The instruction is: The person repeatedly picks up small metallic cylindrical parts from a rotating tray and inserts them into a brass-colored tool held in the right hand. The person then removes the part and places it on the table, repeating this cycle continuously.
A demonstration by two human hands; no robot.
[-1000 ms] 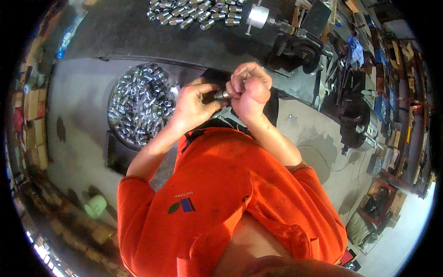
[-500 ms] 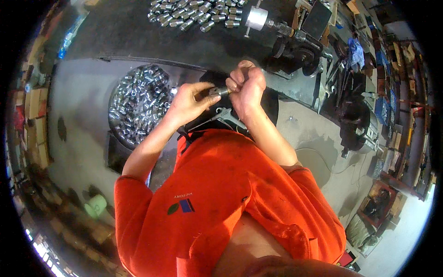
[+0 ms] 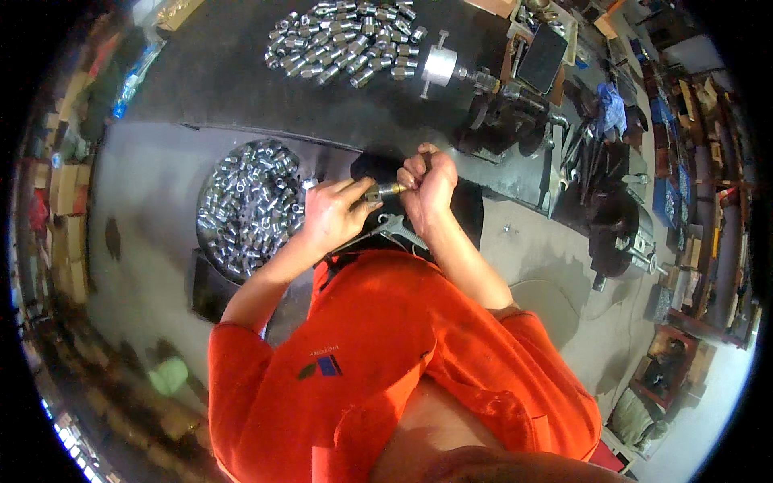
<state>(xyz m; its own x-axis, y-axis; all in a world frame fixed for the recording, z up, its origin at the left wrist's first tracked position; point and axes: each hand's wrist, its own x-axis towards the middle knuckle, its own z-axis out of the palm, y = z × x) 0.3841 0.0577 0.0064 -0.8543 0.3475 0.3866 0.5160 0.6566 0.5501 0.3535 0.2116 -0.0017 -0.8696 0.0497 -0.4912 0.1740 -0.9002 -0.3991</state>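
Silvery cylindrical metal fitting (image 3: 373, 194) sits between the two hands, in front of the orange shirt (image 3: 386, 322). Pale grey, stained floor (image 3: 149, 266) spreads below the flat, dark surface (image 3: 201, 88). Near its edge, a round dark container (image 3: 203, 245) is heaped with shiny metal pieces (image 3: 251, 201); on the surface lies a smaller heap of silvery hexagonal fittings (image 3: 350, 44). Left hand's (image 3: 328, 213) grip is pinched closed around the fitting; right hand's (image 3: 431, 185) is curled tight on a slim brass-coloured piece (image 3: 395, 188) at its end.

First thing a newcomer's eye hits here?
The bright orange short-sleeved shirt fills the lower middle. Above it, the left hand and right hand hold a small cylindrical metal part near the centre. A heap of shiny silver metal fittings gleams at left, another heap on the dark workbench at top.
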